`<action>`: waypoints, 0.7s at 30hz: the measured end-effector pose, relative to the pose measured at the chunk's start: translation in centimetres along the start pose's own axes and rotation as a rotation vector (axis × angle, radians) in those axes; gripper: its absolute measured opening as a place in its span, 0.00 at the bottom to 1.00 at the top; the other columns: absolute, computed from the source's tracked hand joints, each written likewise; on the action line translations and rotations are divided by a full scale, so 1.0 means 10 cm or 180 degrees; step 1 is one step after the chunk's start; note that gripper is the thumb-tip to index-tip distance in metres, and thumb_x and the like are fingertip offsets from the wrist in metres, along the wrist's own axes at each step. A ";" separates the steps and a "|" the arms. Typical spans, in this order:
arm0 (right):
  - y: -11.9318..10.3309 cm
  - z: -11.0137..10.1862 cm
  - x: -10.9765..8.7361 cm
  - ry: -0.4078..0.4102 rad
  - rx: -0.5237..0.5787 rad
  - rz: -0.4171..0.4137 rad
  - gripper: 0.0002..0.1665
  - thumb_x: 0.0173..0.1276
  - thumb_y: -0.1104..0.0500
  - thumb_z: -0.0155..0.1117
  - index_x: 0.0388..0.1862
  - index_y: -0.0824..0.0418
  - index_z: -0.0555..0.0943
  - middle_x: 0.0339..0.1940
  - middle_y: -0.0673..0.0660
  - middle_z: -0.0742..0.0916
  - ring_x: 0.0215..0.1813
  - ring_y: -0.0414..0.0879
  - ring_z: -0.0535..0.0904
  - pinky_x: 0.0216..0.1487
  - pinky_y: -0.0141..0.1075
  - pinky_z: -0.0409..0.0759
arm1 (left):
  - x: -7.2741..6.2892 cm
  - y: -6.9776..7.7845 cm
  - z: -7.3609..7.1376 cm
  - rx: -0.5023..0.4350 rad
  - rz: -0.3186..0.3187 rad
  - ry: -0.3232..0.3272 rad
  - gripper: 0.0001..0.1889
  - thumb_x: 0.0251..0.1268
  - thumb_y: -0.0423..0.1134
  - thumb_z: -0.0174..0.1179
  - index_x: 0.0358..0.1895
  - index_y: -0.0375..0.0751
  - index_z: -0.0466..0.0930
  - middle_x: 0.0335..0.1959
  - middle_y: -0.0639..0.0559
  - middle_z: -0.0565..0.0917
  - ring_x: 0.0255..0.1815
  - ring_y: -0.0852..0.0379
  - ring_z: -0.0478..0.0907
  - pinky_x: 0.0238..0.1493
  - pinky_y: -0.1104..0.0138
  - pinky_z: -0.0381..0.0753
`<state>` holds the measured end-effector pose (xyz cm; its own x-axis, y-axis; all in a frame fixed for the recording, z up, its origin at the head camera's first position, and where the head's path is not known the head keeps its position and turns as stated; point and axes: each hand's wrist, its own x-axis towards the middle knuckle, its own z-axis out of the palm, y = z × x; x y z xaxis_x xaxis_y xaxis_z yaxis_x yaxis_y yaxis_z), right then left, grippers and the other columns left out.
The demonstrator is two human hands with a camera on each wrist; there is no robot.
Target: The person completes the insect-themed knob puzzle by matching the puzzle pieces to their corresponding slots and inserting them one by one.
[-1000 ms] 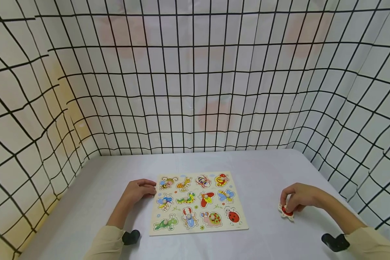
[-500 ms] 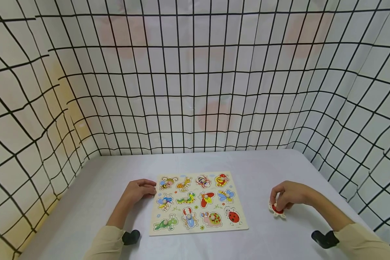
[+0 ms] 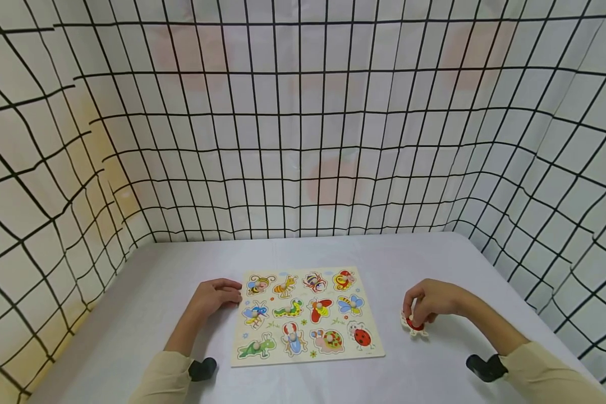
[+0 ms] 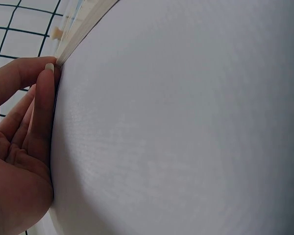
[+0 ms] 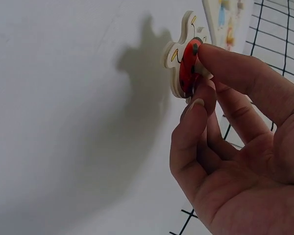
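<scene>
A wooden knob puzzle board point(image 3: 373, 347) with colourful insects lies on the table. My left hand point(image 3: 214, 296) rests at its left side. In the left wrist view the thumb and index fingertips touch the board's edge point(image 4: 85, 32). My right hand point(image 3: 433, 296), to the right of the board, pinches a red ladybug puzzle piece point(image 3: 416, 330) between thumb and fingers. The right wrist view shows that piece point(image 5: 188, 68) tilted above the white surface, casting a shadow; its knob is hidden by the fingers. At the board's lower right a ladybug picture point(image 3: 361, 336) shows without a knob.
White cloth covers the table point(image 3: 409, 258). Black grid netting point(image 3: 303, 148) over white sheeting rises at the back and both sides. Black wrist cameras sit at both cuffs, the left camera point(image 3: 202, 369) close to the board's lower left corner.
My right hand has moved left toward the board, carrying the ladybug piece with it. The left hand and the board have stayed in place.
</scene>
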<state>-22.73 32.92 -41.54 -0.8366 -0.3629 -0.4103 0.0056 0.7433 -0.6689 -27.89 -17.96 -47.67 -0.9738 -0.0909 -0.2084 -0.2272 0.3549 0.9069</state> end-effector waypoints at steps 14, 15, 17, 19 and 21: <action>-0.23 0.15 0.14 -0.0014 -0.0063 -0.0113 0.08 0.55 0.66 0.72 0.34 0.60 0.86 0.25 0.53 0.86 0.29 0.45 0.79 0.33 0.37 0.79 | -0.01 0.00 0.00 0.0011 0.0031 -0.0008 0.14 0.60 0.34 0.70 0.49 0.38 0.87 0.42 0.47 0.89 0.32 0.55 0.83 0.37 0.68 0.83; -0.25 0.16 0.15 -0.0009 -0.0067 -0.0109 0.08 0.55 0.66 0.72 0.34 0.60 0.86 0.25 0.53 0.86 0.29 0.45 0.79 0.34 0.37 0.79 | -0.01 0.00 0.00 0.0010 0.0033 -0.0009 0.14 0.60 0.34 0.70 0.49 0.38 0.87 0.42 0.46 0.89 0.32 0.55 0.83 0.36 0.68 0.83; -0.28 0.18 0.16 -0.0006 -0.0072 -0.0101 0.07 0.54 0.66 0.72 0.34 0.60 0.86 0.25 0.53 0.86 0.29 0.45 0.79 0.33 0.37 0.79 | -0.01 0.00 0.00 0.0010 0.0031 -0.0008 0.14 0.60 0.34 0.70 0.49 0.38 0.87 0.42 0.46 0.89 0.31 0.54 0.83 0.37 0.68 0.83; -0.32 0.20 0.18 -0.0010 -0.0074 -0.0093 0.07 0.54 0.66 0.72 0.34 0.60 0.87 0.25 0.53 0.87 0.28 0.45 0.79 0.33 0.37 0.79 | -0.01 0.00 0.00 0.0009 0.0027 -0.0006 0.14 0.60 0.34 0.70 0.49 0.38 0.87 0.42 0.46 0.89 0.31 0.54 0.83 0.36 0.68 0.83; -0.35 0.22 0.19 -0.0020 -0.0080 -0.0088 0.07 0.54 0.66 0.72 0.33 0.60 0.86 0.25 0.53 0.86 0.28 0.45 0.79 0.33 0.36 0.79 | -0.01 0.00 0.00 0.0015 0.0029 -0.0007 0.14 0.60 0.34 0.70 0.49 0.38 0.87 0.42 0.46 0.89 0.32 0.54 0.83 0.37 0.68 0.83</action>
<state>-23.17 28.38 -41.36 -0.8328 -0.3871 -0.3957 -0.0314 0.7467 -0.6644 -27.76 -17.95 -47.60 -0.9759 -0.0855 -0.2010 -0.2184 0.3602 0.9069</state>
